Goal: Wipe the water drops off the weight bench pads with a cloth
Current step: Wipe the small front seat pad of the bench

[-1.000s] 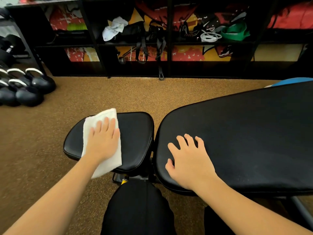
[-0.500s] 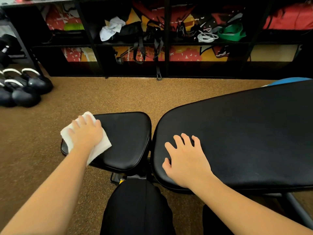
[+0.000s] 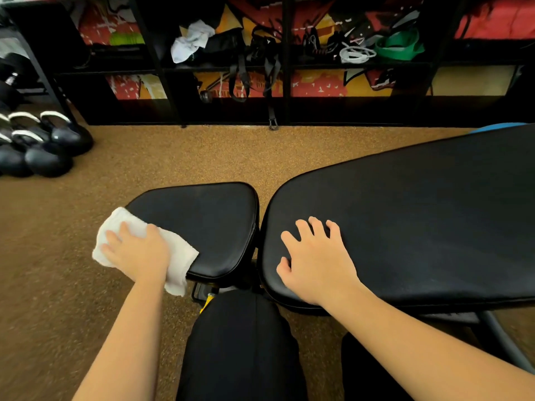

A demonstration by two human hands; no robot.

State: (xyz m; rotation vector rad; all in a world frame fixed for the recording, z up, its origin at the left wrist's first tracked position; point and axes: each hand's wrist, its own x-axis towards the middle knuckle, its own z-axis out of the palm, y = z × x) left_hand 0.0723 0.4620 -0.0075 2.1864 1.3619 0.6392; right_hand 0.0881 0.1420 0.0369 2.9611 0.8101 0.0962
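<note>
My knee [image 3: 240,342] in black pants is the closest thing to me, right below the small seat pad [image 3: 202,224].

My left hand [image 3: 136,253] lies flat on the white cloth [image 3: 179,256] and presses it down. My fingers are spread out on top of it. They do not curl around it. The cloth sits on the near left corner of the small seat pad. Part of it hangs off that edge over the brown floor [image 3: 58,256].

My right hand [image 3: 315,261] is open. It holds nothing. It rests flat on the near left end of the long back pad [image 3: 419,227], just right of the small seat pad. I think it keeps me steady.

I cannot see any water drops on the small seat pad. It looks dark and dry, so I think that pad is almost done. Only the corner under the cloth is left there. The long back pad looks dry too, but drops may be too small to see. I think I should wipe it next, all the way to its far end.

Farther off, left of the small seat pad, dark kettlebells [image 3: 43,146] sit on the floor. Behind everything stands a black shelf [image 3: 283,65] with straps and bands.
</note>
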